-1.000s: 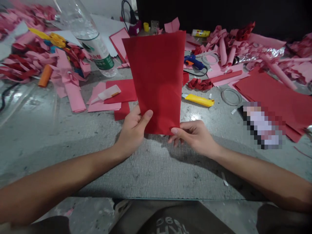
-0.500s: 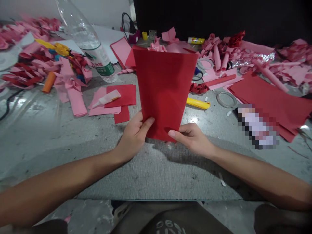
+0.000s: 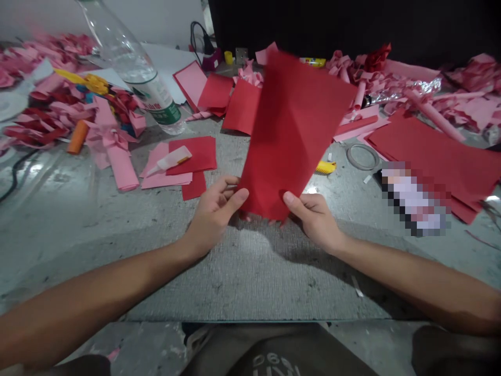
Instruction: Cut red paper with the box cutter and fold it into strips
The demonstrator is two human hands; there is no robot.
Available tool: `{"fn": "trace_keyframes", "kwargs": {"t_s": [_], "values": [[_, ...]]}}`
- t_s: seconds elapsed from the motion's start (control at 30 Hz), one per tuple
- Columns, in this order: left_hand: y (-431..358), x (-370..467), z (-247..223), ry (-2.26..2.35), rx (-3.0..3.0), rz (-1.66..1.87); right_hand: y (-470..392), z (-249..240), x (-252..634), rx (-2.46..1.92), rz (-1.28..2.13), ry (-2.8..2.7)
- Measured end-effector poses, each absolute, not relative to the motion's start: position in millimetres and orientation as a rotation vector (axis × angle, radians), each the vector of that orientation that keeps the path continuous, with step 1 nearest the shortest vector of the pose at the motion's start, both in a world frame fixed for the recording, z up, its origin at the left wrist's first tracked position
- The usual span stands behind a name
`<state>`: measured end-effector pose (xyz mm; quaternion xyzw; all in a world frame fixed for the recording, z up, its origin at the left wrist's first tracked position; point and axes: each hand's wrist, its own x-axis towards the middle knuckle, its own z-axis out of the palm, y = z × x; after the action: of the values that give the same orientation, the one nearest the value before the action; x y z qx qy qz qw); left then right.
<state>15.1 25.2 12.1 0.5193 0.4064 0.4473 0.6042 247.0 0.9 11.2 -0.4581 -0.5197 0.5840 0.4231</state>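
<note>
A sheet of red paper [image 3: 291,136] stands up between my hands, tilted to the right, its top edge smeared by motion. My left hand [image 3: 215,211] pinches its lower left edge, thumb in front. At the lower right corner my right hand [image 3: 317,219] grips it with the thumb on the near face; those fingers are partly hidden behind the sheet. Left of my left hand lie small red paper pieces [image 3: 203,156] and pink paper pieces [image 3: 166,180], with a white glue bottle [image 3: 172,158] on top. A yellow cutter [image 3: 326,167] shows partly behind the sheet.
A plastic water bottle [image 3: 154,96] stands at the back left beside heaped pink paper scraps [image 3: 113,136]. To the right lie a roll of tape [image 3: 362,156], a blurred-out phone [image 3: 417,201] and larger red sheets [image 3: 442,156]. More pink scraps line the back right.
The red paper has swung from nearly upright to leaning right, uncovering small red pieces behind it on the left. Both hands still hold it; my right hand has shifted slightly right.
</note>
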Motion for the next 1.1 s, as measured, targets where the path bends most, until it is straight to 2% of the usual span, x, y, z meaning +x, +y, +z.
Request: {"fn": "trace_keyframes", "kwargs": {"t_s": [0.13,0.3,0.8,1.1], "values": [[29.0,13.2,18.7,0.898,1.277,0.912,2.7,3.0,243.7,-1.107,1.286,-1.047],[21.8,19.0,23.8,0.969,1.442,0.605,-3.2,0.6,233.9,-1.084,1.341,-1.159],[9.7,23.8,18.7,0.99,1.462,0.668,-3.0,15.8,230.7,-0.846,1.584,-1.375],[17.0,18.2,24.0,0.954,1.431,0.627,13.5,13.3,245.1,-1.003,1.47,-1.142]]}}
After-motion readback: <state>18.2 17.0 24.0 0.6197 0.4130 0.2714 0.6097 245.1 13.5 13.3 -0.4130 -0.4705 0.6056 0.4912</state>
